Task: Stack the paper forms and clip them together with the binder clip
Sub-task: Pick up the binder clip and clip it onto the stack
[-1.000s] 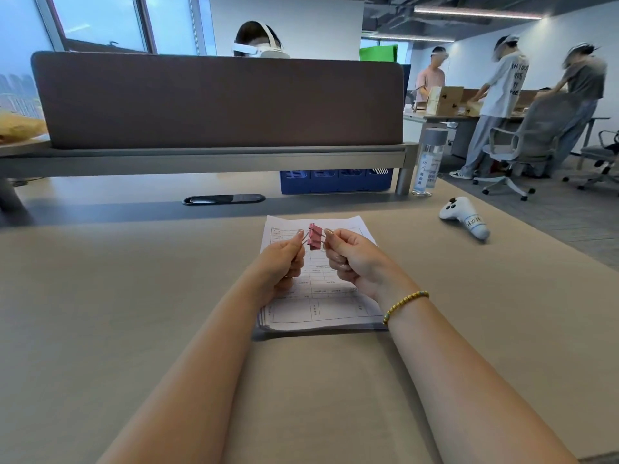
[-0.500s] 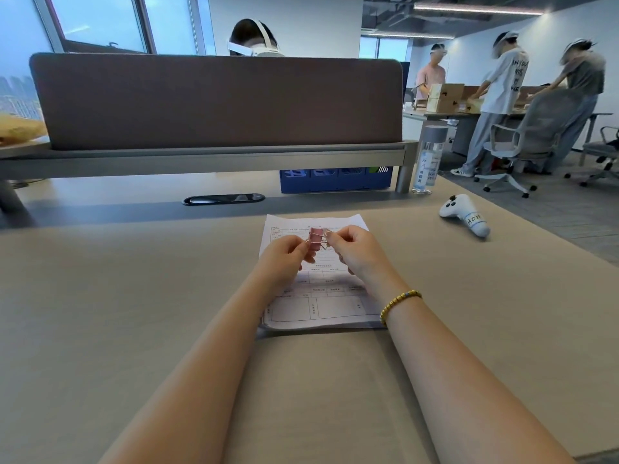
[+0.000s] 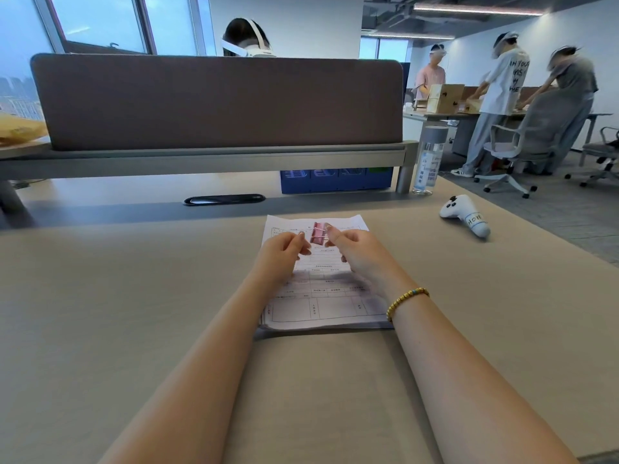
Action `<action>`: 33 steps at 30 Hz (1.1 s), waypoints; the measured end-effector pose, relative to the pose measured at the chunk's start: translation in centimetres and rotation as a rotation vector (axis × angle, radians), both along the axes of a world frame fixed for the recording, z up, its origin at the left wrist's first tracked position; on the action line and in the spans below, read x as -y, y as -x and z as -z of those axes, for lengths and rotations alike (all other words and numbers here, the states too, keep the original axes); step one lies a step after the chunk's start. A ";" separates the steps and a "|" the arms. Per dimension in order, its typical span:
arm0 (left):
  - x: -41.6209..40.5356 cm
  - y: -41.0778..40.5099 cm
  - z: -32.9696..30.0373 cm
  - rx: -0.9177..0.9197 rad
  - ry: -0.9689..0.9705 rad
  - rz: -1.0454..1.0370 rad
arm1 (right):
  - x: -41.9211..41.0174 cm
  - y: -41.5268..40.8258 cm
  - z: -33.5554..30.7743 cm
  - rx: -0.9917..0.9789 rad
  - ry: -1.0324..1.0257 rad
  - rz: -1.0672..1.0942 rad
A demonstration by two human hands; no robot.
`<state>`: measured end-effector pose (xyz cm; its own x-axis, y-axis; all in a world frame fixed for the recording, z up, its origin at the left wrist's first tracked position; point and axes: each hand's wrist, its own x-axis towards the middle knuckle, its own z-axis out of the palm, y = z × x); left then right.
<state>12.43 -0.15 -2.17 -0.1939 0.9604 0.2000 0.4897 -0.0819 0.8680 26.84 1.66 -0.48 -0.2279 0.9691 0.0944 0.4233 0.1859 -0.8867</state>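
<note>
A stack of white printed paper forms (image 3: 321, 306) lies flat on the beige desk (image 3: 100, 313) in front of me. A small pink binder clip (image 3: 318, 233) with wire handles is held just above the far part of the stack. My right hand (image 3: 358, 256) pinches the clip's right side with thumb and forefinger. My left hand (image 3: 284, 252) is beside the clip on its left, fingertips curled close to it; whether they touch the clip is unclear. Both hands hide the middle of the forms.
A white handheld controller (image 3: 465, 217) lies on the desk to the right. A water bottle (image 3: 430, 160) stands by the grey divider panel (image 3: 217, 102). A black cable slot (image 3: 224, 199) sits behind the forms. Several people and office chairs are at the far right.
Both hands have carried the clip a little farther forward and lower, toward the far edge of the forms. The left fingers have drawn slightly back from the clip.
</note>
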 end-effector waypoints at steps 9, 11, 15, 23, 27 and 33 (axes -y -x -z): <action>-0.7 2.1 0.4 -0.005 0.191 -0.273 | -2.4 -1.7 2.7 0.308 -0.057 0.317; -1.1 2.2 0.0 0.158 0.213 -0.310 | -2.8 -1.7 3.2 0.264 -0.015 0.285; -1.2 3.2 0.2 0.379 0.271 -0.355 | -2.5 -1.5 3.0 0.269 -0.024 0.250; -0.6 3.5 -0.2 0.261 0.383 -0.164 | -1.2 -1.3 2.0 0.174 0.026 0.129; 0.0 3.6 0.2 0.317 0.277 -0.063 | -1.1 -1.5 1.7 0.099 0.036 0.102; 1.6 3.9 -1.2 0.492 0.184 0.059 | -1.0 -1.6 0.4 -0.236 0.104 0.144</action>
